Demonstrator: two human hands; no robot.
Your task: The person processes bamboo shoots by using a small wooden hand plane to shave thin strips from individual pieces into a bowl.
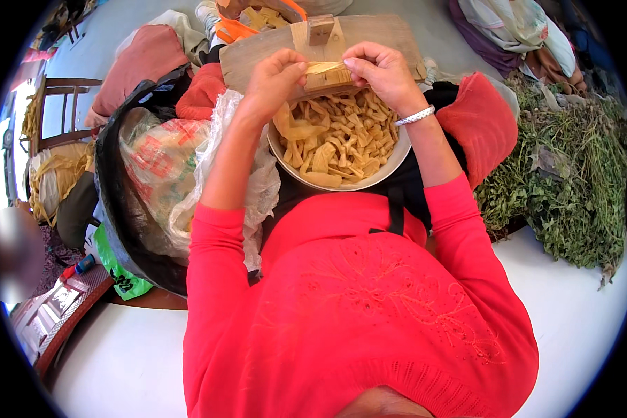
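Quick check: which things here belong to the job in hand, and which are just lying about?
Likely in use:
yellow strip, held by left hand and right hand
metal bowl of yellow pieces
wooden board

Apparently lying about:
heap of plants, right
wooden chair, left
green bag, lower left

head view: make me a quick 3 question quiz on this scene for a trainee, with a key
1. What do the left hand and right hand hold between them?
2. True or false: a bracelet circles the right wrist.
3. Multiple choice: what lies to the right of the bowl in the picture?
a) chair
b) plants
c) orange bag

Key
1. A yellow strip, pinched at its two ends
2. True
3. b
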